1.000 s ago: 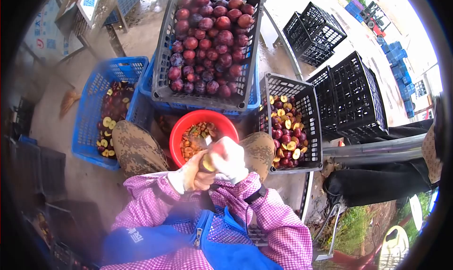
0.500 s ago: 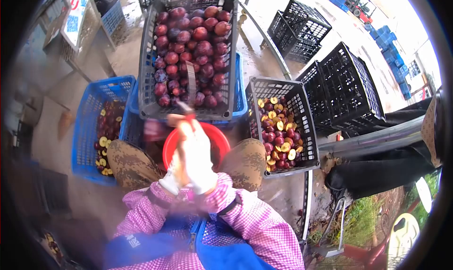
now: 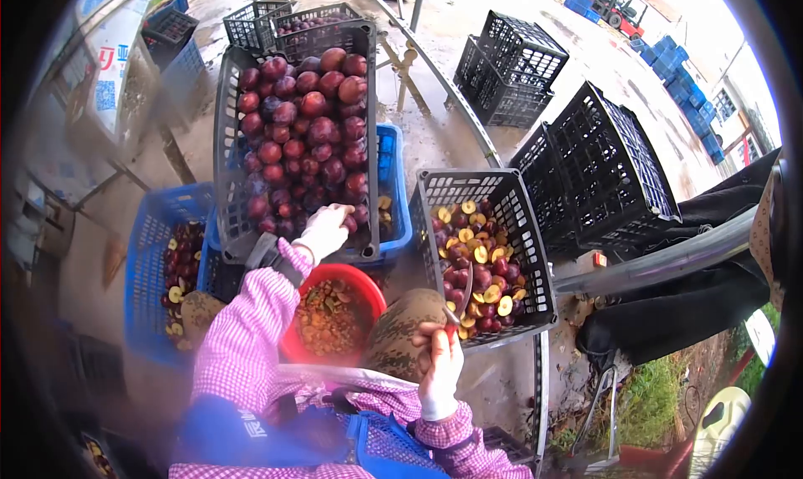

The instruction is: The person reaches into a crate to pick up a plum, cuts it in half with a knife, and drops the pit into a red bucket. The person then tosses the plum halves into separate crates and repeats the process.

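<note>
Cut plums [image 3: 174,296] lie in the blue crate [image 3: 148,266], while the heaped crate [image 3: 223,186] has many whole plums [image 3: 314,104] still uncut; at its near end the left hand [image 3: 323,231] reaches in, fingers bent at a plum [image 3: 360,215], grip unclear. The bowl [image 3: 374,288] has orange scraps [image 3: 326,318], and the right hand [image 3: 441,368] holds a knife [image 3: 452,331] in closed fingers, near the open crate [image 3: 543,274] partly filled with halves [image 3: 481,254].

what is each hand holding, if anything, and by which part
The right hand holds a knife by its red handle. The left hand is at the plums in the crate; whether it grips one cannot be told.
</note>
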Motion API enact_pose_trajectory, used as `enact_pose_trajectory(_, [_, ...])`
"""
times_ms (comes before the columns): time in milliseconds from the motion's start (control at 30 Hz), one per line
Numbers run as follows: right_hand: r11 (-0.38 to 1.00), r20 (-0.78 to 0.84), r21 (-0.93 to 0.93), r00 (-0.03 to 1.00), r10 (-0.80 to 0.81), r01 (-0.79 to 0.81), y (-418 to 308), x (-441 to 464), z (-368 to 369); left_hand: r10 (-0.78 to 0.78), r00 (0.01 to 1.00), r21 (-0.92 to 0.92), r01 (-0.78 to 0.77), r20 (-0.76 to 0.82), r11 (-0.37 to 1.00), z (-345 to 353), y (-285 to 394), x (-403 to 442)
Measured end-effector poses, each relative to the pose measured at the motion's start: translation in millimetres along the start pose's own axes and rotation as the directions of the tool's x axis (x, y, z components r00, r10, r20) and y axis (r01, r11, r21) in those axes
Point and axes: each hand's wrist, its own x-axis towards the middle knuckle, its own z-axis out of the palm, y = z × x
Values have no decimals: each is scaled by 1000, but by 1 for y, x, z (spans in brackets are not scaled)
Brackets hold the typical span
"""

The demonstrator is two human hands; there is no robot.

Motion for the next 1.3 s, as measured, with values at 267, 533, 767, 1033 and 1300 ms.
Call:
enact_pose_trajectory(267, [992,37,-47,992,118,-116,24,6,-15,71,945,494,-231,321,838,2,-14,32])
enact_pose_trajectory(533, [963,220,-191,948,230,-189,30,17,9,6,949,-946,314,316,83,-59,16,-60])
enact_pose_trajectory(767, [934,424,-155,832,358,-322,33,11,58,118,937,-737,332,328,-589,-28,22,-168])
enact_pose_trajectory(1033, [941,454,-195,825,337,-277,62,-10,85,-76,997,-988,2,13,-152,-39,59,-214])
enact_pose_trajectory(1300, [907,410,-349,832,373,-235,46,-28,94,-76,997,-964,-4,17,-265,-32,34,-227])
